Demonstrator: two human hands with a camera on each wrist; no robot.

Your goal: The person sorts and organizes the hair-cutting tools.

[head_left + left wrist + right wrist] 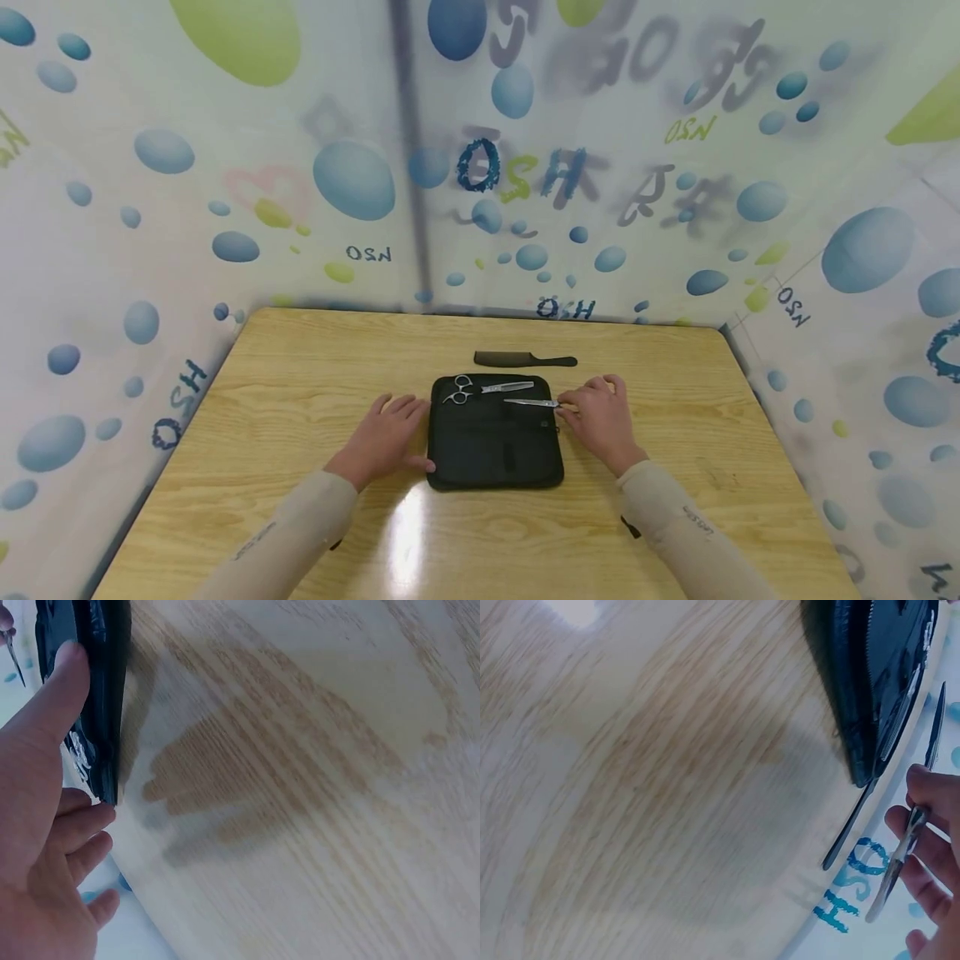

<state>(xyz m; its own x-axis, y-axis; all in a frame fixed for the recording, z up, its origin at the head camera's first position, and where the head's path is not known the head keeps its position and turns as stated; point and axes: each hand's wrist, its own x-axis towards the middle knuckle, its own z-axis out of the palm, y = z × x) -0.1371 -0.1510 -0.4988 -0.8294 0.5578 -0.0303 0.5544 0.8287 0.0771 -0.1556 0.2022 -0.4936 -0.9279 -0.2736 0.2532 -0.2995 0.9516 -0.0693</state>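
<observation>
**Silver bladed tool (531, 402) points to the left over the black case (491, 458)**

The tool is at the upper right part of the case, and its long axis runs almost level from side to side, nearly along the far edge of the worktop (315, 367). Its narrow tip looks to the left, its handle to the right. The right hand (600, 415) has its grip closed on this handle, between thumb and fingers. The left hand (386, 437) has a relaxed grip: its thumb touches the case corner, its fingers are along the left side.

The worktop is of pale wood, with a bright reflection (406, 533) near the case. Behind it stands a white wall (285, 117) with blue and green drops and mirrored letters.

Scissors (507, 387) lie on the case, just beside the tool, their finger rings to the left. Beyond the case lies a dark comb (504, 359), handle to the right. In the head view, the right hand partly hides the tool's handle.
</observation>
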